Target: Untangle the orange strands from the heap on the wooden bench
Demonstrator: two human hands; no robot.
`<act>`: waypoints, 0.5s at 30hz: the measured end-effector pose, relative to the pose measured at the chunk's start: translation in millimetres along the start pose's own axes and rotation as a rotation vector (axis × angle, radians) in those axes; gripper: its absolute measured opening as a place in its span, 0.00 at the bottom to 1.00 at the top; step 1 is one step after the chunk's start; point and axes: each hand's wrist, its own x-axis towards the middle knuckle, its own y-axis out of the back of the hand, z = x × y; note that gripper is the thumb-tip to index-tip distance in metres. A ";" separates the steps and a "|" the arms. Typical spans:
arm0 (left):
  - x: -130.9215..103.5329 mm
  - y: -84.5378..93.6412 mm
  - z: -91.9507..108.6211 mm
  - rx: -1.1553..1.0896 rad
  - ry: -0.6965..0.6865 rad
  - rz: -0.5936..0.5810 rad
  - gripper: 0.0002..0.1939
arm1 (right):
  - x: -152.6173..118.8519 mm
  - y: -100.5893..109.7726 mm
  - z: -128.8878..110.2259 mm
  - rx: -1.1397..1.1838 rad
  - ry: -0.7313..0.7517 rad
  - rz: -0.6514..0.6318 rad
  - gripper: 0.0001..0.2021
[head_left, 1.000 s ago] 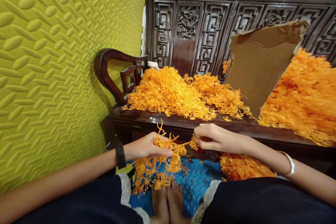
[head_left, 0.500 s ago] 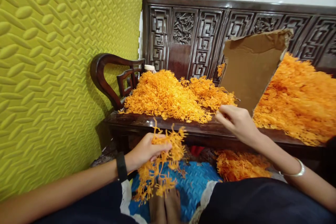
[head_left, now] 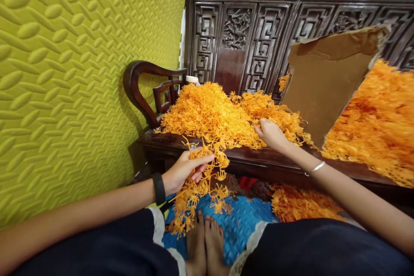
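Left hand [head_left: 185, 167] was closed around orange sprigs [head_left: 202, 186], presumably to free the right hand [head_left: 271, 133], half-curled at the orange heap [head_left: 210, 111]; any hold could not be seen.

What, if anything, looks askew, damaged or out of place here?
The flat brown cardboard panel stands tilted on the dark carved wooden bench between heaps of orange, branching, plastic-looking pieces, its ragged top edge looking makeshift. A further orange heap lies below seat level; whether it spilled there, I cannot tell.
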 end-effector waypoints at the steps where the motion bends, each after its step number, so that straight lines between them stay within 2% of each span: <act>1: -0.5 -1.0 0.4 0.003 -0.001 0.001 0.12 | 0.8 -0.8 1.1 0.015 0.001 -0.003 0.12; 3: -1.0 -3.2 1.7 0.003 -0.010 0.000 0.12 | 1.2 -2.9 2.4 0.048 -0.004 -0.003 0.12; 6: -1.1 -7.1 4.3 -0.005 -0.024 -0.012 0.12 | 0.1 -5.6 -0.2 0.092 -0.045 0.023 0.08; 8: -0.9 -8.9 5.3 -0.004 -0.023 -0.009 0.13 | -2.9 -2.8 -7.2 0.157 -0.057 0.094 0.12; 10: 0.1 -9.2 5.2 0.001 -0.041 0.032 0.13 | -10.0 7.1 -19.9 0.323 -0.026 0.173 0.14; 11: 0.9 -8.7 4.7 -0.002 -0.061 0.074 0.13 | -15.6 14.5 -28.4 0.453 0.010 0.168 0.13; 12: 1.9 -8.0 4.1 -0.008 -0.085 0.125 0.14 | -22.5 23.1 -38.0 0.601 0.056 0.119 0.14; 13: 2.9 -7.1 3.3 -0.015 -0.109 0.179 0.15 | -30.3 32.0 -48.4 0.763 0.100 0.008 0.16; 15: 4.4 -5.9 1.9 -0.025 -0.135 0.248 0.17 | -47.0 47.4 -69.4 0.974 0.233 -0.356 0.23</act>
